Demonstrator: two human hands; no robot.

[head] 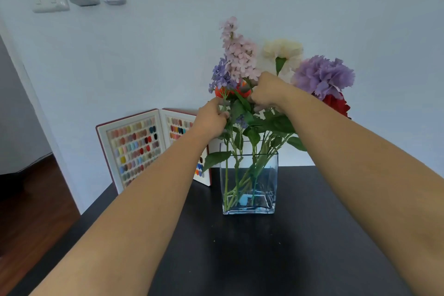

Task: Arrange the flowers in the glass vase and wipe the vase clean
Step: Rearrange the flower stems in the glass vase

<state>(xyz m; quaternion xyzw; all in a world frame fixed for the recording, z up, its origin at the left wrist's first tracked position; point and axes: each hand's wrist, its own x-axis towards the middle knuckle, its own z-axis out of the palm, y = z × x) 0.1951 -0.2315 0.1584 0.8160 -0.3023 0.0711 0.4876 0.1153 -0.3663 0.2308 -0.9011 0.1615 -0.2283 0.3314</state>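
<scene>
With our left hand (211, 119) and right hand (268, 94) each pinching green stems (236, 113) in a closed grip, a sideways tug could tip the square clear glass vase (248, 182) on the black surface (300, 247).

Head view; forward-down, near table (240, 259)

Two bare forearms reach in, no sleeves visible; the left hand (211, 119) and right hand (268, 92) seemingly wear no rings, though fingers are partly hidden.

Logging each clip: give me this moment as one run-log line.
phase: arranging | left hand: gripping stems | right hand: pinching stems | flowers: in glass vase | vase: upright on black table | wiping: not started, no cloth visible
</scene>
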